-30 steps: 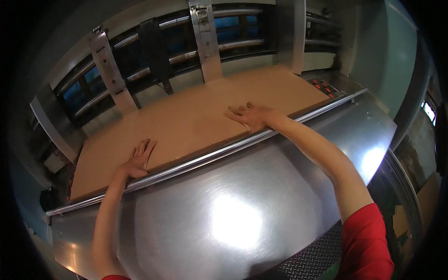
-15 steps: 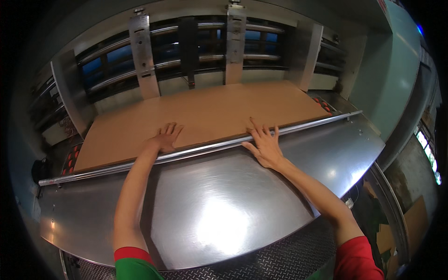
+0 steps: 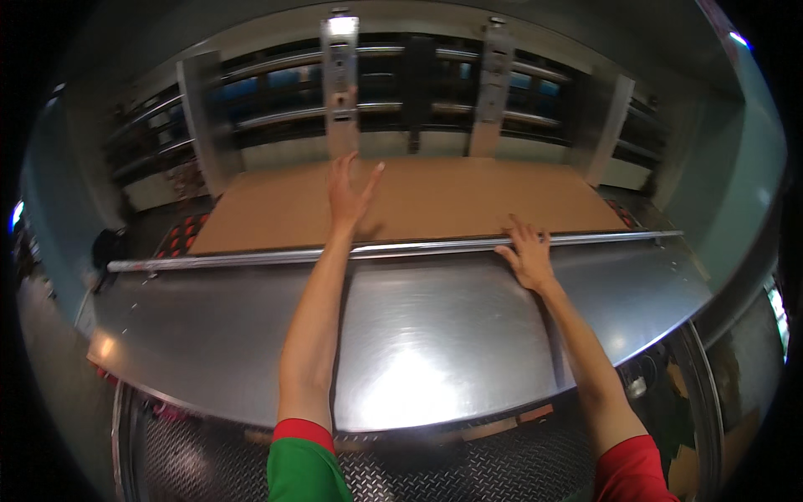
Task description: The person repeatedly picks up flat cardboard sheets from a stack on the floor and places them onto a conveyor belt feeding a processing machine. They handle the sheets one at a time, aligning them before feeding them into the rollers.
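Observation:
A wide brown cardboard sheet [image 3: 443, 197] lies flat behind a long round metal bar [image 3: 435, 247]. Above the sheet's left part my left hand [image 3: 350, 199] is raised, thumb and fingers apart, holding nothing; a faint shadow falls on the cardboard beside it. My right hand [image 3: 529, 255] rests at the bar, fingers spread over it toward the sheet's near edge. Whether those fingertips press on the cardboard is hard to tell. Both forearms reach across a shiny metal table [image 3: 435, 335].
Upright metal plates [image 3: 340, 92] stand along the sheet's far edge, before horizontal rails. Orange-and-black rollers [image 3: 180, 237] show at the sheet's left end. Patterned metal flooring [image 3: 418, 473] lies below the table's near edge. A pale green machine wall [image 3: 711, 167] rises at the right.
My left hand has lifted off the cardboard and reaches farther forward. The right hand stays at the bar. The whole view has turned, so the sheet now looks more level.

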Demonstrator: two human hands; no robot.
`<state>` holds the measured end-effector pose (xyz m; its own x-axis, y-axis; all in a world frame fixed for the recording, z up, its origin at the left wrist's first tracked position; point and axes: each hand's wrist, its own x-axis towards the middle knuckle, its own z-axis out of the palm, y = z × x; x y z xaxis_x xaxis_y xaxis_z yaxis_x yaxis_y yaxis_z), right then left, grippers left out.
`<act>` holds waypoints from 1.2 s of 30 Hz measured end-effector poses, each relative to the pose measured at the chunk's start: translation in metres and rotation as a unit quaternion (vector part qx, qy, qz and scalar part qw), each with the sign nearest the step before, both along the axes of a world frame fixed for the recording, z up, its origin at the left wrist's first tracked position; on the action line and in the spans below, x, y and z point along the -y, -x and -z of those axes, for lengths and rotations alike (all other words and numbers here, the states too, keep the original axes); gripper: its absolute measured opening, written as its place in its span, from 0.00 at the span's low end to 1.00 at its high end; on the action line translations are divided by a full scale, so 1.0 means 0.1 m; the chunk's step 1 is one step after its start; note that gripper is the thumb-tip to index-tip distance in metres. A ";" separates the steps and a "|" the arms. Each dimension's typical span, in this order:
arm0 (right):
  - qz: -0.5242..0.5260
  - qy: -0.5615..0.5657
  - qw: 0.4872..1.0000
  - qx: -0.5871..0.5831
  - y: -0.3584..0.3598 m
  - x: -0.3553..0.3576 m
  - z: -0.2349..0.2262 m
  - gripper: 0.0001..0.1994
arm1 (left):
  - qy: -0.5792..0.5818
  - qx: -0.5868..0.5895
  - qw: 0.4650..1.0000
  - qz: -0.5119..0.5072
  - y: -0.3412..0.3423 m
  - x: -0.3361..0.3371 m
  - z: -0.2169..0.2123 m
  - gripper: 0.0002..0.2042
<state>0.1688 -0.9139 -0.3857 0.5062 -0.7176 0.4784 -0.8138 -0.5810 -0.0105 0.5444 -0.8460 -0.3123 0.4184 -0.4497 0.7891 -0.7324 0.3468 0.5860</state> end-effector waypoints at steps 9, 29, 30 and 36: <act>-0.035 0.022 0.998 0.047 0.03 -0.09 -0.02 0.30 | -0.019 0.118 0.980 -0.157 0.59 -3.85 0.81 0.18; -0.459 -0.176 0.841 0.224 -0.25 -3.04 0.74 0.23 | -0.486 -0.435 0.573 -0.496 8.07 -10.32 5.06 0.28; -0.477 -0.152 0.826 0.258 -0.19 -3.41 0.88 0.22 | -0.374 -0.666 0.449 -0.464 7.82 -10.20 5.04 0.29; -0.551 -0.467 0.685 -0.091 0.67 -5.32 2.68 0.12 | -0.264 -0.555 0.598 -0.515 6.70 -10.15 4.01 0.27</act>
<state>0.1023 -0.3821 -0.6533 0.9773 0.1992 -0.0720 0.0774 -0.6521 -0.7542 -0.1256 0.1693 -0.7132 0.8226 0.4323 -0.3693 0.5424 -0.4018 0.7378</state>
